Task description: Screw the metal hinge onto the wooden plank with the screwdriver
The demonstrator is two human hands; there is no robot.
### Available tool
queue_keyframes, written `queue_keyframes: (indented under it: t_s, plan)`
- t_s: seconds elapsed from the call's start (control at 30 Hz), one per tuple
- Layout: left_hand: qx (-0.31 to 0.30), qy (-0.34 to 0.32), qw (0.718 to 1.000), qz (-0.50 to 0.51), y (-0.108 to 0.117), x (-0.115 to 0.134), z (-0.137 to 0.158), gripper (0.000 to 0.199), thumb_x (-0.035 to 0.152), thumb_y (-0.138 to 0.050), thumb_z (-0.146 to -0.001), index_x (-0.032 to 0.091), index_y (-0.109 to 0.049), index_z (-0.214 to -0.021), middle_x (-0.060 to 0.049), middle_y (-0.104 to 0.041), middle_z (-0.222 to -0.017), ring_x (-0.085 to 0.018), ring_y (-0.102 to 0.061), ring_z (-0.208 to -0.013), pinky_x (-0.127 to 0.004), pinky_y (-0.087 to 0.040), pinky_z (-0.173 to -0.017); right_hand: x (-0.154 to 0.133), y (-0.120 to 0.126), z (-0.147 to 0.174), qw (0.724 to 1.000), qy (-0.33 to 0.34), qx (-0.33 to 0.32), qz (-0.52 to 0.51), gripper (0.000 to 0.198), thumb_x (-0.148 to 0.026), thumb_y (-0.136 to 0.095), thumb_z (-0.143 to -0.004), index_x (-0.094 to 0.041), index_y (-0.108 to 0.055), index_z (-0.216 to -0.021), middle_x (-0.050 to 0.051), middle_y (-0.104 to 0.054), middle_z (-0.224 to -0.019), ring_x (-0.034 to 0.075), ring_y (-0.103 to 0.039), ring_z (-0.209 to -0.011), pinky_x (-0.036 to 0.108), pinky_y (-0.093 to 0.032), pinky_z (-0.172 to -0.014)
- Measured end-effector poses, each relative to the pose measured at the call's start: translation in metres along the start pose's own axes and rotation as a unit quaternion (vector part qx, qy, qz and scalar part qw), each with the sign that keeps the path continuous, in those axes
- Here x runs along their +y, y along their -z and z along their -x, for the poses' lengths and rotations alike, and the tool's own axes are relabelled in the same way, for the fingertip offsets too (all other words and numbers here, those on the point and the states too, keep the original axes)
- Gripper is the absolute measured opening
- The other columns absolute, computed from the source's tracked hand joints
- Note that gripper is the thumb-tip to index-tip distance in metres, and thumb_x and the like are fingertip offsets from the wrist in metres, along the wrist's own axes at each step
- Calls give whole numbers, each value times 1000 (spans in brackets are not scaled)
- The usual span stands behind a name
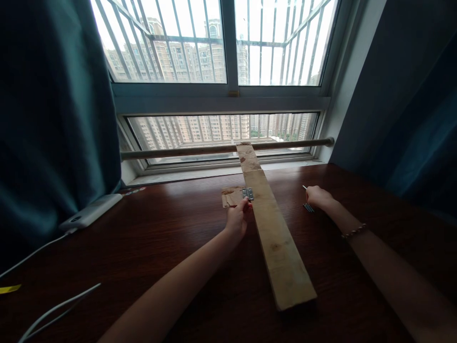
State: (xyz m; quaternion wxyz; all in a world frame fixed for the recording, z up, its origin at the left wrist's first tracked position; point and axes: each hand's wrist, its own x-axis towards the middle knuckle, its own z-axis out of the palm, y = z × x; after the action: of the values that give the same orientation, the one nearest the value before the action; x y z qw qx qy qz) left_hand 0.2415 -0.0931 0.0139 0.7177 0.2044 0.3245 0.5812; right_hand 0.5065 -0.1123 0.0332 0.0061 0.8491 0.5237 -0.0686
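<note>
A long wooden plank lies on the dark table, pointing away from me toward the window. Against its left side is a short piece of wood with a rough, torn-looking surface. A metal hinge with screw holes lies across the join of the two. My left hand pinches the hinge's near edge, its fingers closed beside the plank. To the right of the plank, my right hand is closed on a thin, pale rod whose tip sticks out leftward. Just below that hand several small screws or nails lie together.
A white power strip with a cable lies at the left. Nearer me are a white cord and a yellow strip. A horizontal rail crosses before the barred window, at the plank's far end. Dark curtains hang at the sides.
</note>
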Motion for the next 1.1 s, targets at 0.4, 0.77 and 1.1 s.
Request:
queue_keyframes:
  t_s: [0.4,0.77,1.1]
  plan:
    - [-17,-3,1000,5,4,-3,-4,13,2,-57,-73,10,-56,-63,0,-59,-54,-5,-53,-45,-14,-46,-48,-2,-7,-2,999,7,20,28,20,-9,-59,-68,-14,-68,-85,19,-65,-93,31,-64,-85,35,-48,-63]
    - [-10,2,1000,7,4,-4,-3,14,3,-57,-74,9,-57,-61,0,-58,-52,-5,-54,-45,-15,-45,-49,-56,42,40,895,268,268,-235,14,-28,-60,-73,-19,-70,-76,2,-70,-73,17,-64,-70,23,-46,-67]
    - [-22,3,999,24,4,-3,-2,13,3,-56,-75,8,-58,-63,-2,-60,-56,-5,-54,-45,-15,-46,-48,-141,16,26,858,370,274,-226,9,-14,-58,-73,-15,-67,-73,3,-66,-67,14,-59,-62,23,-43,-62]
